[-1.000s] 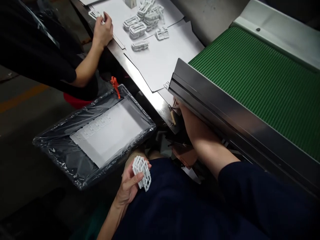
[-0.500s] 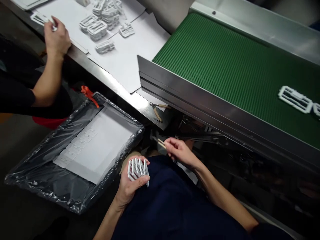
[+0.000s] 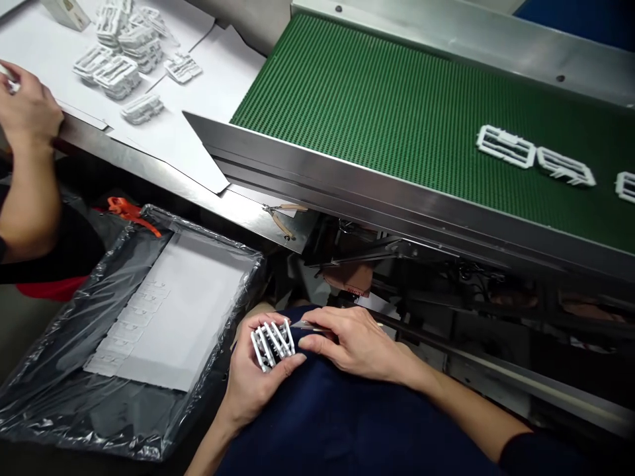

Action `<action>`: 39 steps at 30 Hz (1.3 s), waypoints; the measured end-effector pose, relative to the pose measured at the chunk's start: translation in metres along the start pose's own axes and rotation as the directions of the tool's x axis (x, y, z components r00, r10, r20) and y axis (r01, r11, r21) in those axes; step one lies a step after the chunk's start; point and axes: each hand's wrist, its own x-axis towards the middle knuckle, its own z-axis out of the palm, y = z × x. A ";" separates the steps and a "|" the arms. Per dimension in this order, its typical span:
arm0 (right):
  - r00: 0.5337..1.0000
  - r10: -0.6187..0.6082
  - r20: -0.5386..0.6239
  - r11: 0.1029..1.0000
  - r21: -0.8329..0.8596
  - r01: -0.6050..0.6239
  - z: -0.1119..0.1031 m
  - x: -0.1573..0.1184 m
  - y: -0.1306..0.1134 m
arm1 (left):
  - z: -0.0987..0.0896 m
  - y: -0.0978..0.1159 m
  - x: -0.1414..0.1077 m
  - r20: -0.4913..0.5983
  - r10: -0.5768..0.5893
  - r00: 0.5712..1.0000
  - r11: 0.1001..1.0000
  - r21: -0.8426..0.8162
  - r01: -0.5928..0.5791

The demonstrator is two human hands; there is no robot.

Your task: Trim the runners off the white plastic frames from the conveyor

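Several white plastic frames (image 3: 272, 344) stand side by side in my left hand (image 3: 253, 383), its fingers and thumb wrapped round them. My right hand (image 3: 354, 340) grips a thin knife (image 3: 308, 325), whose blade points left at the edge of the frames. The blade is close to the rightmost frame; whether it touches cannot be made out. Both hands are over the dark blue clothing on my lap.
A green conveyor belt (image 3: 377, 99) carries white frames (image 3: 506, 147). Stacked frames (image 3: 116, 76) and pliers (image 3: 280, 218) lie on the table (image 3: 149, 165). A plastic-lined bin (image 3: 54, 370) holds a white sheet. At left is another person's hand (image 3: 30, 109).
My right hand has moved down and left, bringing the knife beside the white frames. The view has shifted right, so the table, bin and belt appear further left.
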 end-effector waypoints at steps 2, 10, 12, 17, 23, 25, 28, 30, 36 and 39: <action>1.000 0.003 -0.011 0.997 -0.076 -0.004 0.002 0.000 0.000 | 0.001 0.002 0.000 0.007 0.004 1.000 1.000 0.006 -0.004; 0.999 -0.042 -0.025 0.989 -0.141 0.038 0.012 0.005 0.008 | 0.004 0.002 -0.003 -0.013 -0.020 1.000 1.000 0.020 0.021; 0.998 -0.048 -0.032 0.989 -0.145 0.043 0.014 0.004 0.009 | 0.004 0.000 -0.004 -0.018 -0.024 1.000 1.000 0.017 0.024; 0.996 -0.068 -0.052 0.980 -0.189 0.057 0.020 0.004 0.012 | 0.004 0.000 -0.005 -0.027 -0.022 0.999 0.999 0.032 0.023; 0.994 -0.062 -0.093 0.958 -0.286 0.033 0.026 0.000 0.015 | 0.009 -0.002 -0.004 -0.046 -0.033 0.998 0.999 -0.003 0.033; 0.993 -0.056 -0.100 0.949 -0.314 0.022 0.028 -0.001 0.016 | 0.010 -0.003 -0.004 -0.051 -0.043 0.998 0.999 -0.019 0.042; 0.992 -0.055 -0.115 0.935 -0.356 0.010 0.032 -0.003 0.017 | 0.011 -0.003 -0.004 -0.054 -0.050 0.997 0.998 -0.026 0.049; 0.990 -0.056 -0.129 0.928 -0.373 0.004 0.033 -0.004 0.017 | 0.011 -0.003 -0.004 -0.045 -0.057 0.997 0.998 -0.026 0.056; 0.987 -0.041 -0.154 0.926 -0.378 -0.021 0.033 -0.007 0.018 | 0.012 -0.002 -0.002 -0.008 -0.084 0.996 0.996 -0.011 0.084; 0.986 -0.036 -0.160 0.924 -0.382 -0.029 0.032 -0.009 0.019 | 0.013 -0.005 0.000 -0.010 -0.082 0.997 0.996 -0.017 0.082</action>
